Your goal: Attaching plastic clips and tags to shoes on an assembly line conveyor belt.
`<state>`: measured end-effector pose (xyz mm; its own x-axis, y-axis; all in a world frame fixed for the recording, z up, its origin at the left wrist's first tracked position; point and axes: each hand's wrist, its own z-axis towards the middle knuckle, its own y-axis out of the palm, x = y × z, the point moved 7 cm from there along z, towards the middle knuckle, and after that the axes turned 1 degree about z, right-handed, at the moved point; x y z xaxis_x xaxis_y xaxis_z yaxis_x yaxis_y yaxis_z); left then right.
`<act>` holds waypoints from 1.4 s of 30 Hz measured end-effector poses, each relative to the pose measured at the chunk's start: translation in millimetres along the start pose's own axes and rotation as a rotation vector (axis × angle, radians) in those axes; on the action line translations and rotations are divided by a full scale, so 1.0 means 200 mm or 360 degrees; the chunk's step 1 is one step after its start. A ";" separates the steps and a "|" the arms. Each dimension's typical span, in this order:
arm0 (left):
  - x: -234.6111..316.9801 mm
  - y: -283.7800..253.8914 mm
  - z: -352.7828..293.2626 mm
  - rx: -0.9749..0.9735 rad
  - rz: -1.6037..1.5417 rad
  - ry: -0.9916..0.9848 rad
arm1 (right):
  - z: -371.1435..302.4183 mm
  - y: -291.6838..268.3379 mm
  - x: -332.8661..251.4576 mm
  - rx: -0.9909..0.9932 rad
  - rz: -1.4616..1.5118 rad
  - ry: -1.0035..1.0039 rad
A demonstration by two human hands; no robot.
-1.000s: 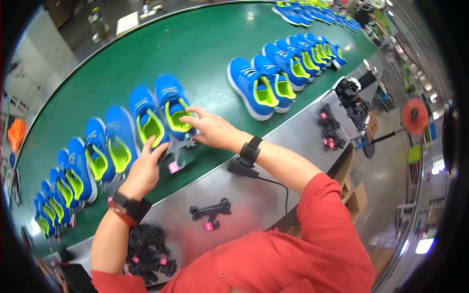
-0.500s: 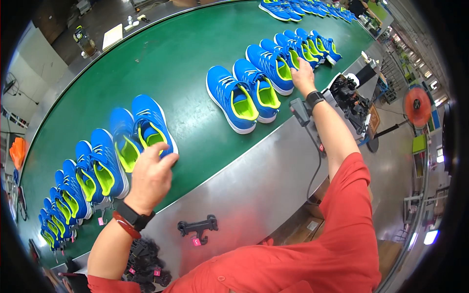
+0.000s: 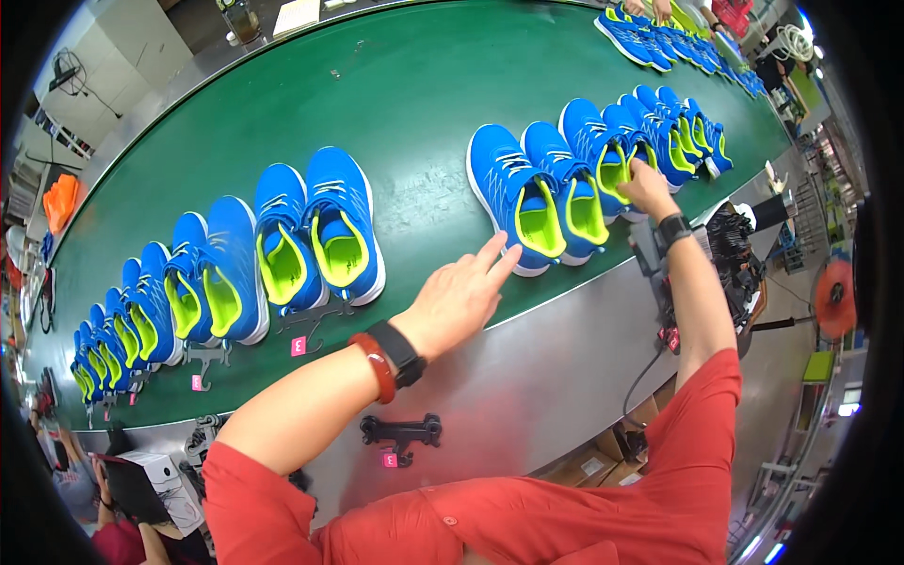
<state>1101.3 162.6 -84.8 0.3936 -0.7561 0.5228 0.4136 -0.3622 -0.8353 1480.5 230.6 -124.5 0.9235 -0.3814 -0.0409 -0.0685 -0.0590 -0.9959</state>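
Observation:
Blue sneakers with lime-green linings stand in two rows, toes pointing away. My left hand [image 3: 461,297] has its fingers stretched and spread, by the heel of the leftmost sneaker [image 3: 513,193] in the right row; it holds nothing. Farther along that row, my right hand [image 3: 650,191] is closed at the heel opening of another blue sneaker [image 3: 629,127]. Its fingertips partly hide in the shoe. The nearest pair in the left row, with a sneaker [image 3: 342,226] at its right end, has a black shoe hanger [image 3: 315,318] with a pink tag at the heels.
The sneakers stand on a green work surface [image 3: 414,122] with a metal ledge [image 3: 508,395]. A loose black hanger [image 3: 400,431] lies on the ledge. Beside my right forearm hang a grey handheld device [image 3: 650,264] and its cable. Other people's hands [image 3: 650,9] touch sneakers at far right.
My left hand has moved right, from the left row's end pair to the right row. That pair now stands still. The view has shifted; my right hand stays at the right row.

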 end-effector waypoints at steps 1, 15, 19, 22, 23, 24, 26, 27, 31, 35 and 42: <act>0.01 0.01 0.03 0.0043 -0.0050 0.0010 | -0.04 -0.01 -0.03 0.0066 -0.0045 0.0033; -0.29 -0.16 -0.32 0.0075 0.0452 -0.0485 | -0.19 0.04 -0.83 -0.0066 0.0303 -0.0126; -0.30 -0.18 -0.35 0.0268 0.0168 -0.0334 | -0.43 -0.19 -0.90 0.0852 0.0078 -0.0472; -0.34 -0.18 -0.39 0.0299 -0.0044 -0.0327 | -0.86 -0.20 -1.13 0.0523 0.0842 -0.1187; -0.35 -0.18 -0.39 0.0306 -0.0108 -0.0323 | -1.03 -0.14 -1.23 0.0040 0.1169 -0.1369; -0.36 -0.19 -0.39 0.0373 -0.0142 -0.0295 | -1.24 -0.12 -1.34 -0.0068 0.1215 -0.1546; -0.39 -0.18 -0.39 0.0362 -0.0160 -0.0319 | -1.54 -0.03 -1.48 -0.0352 0.0950 -0.1570; -0.40 -0.17 -0.39 0.0361 -0.0177 -0.0331 | -1.63 -0.01 -1.52 -0.0411 0.0976 -0.1618; -0.40 -0.16 -0.38 0.0379 -0.0189 -0.0302 | -1.75 0.13 -1.61 -0.0517 0.0718 -0.1597; -0.41 -0.17 -0.40 0.0362 -0.0217 -0.0306 | -1.72 0.18 -1.58 -0.0694 0.0858 -0.1516; -0.42 -0.16 -0.39 0.0346 -0.0191 -0.0297 | -1.40 0.26 -1.35 -0.1247 0.2480 -0.0037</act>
<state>991.5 195.7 -116.2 0.4670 -0.5944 0.6547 0.6244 -0.3026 -0.7201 1122.2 72.1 -143.5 -0.1744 -0.4987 -0.8490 -0.9666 -0.0776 0.2441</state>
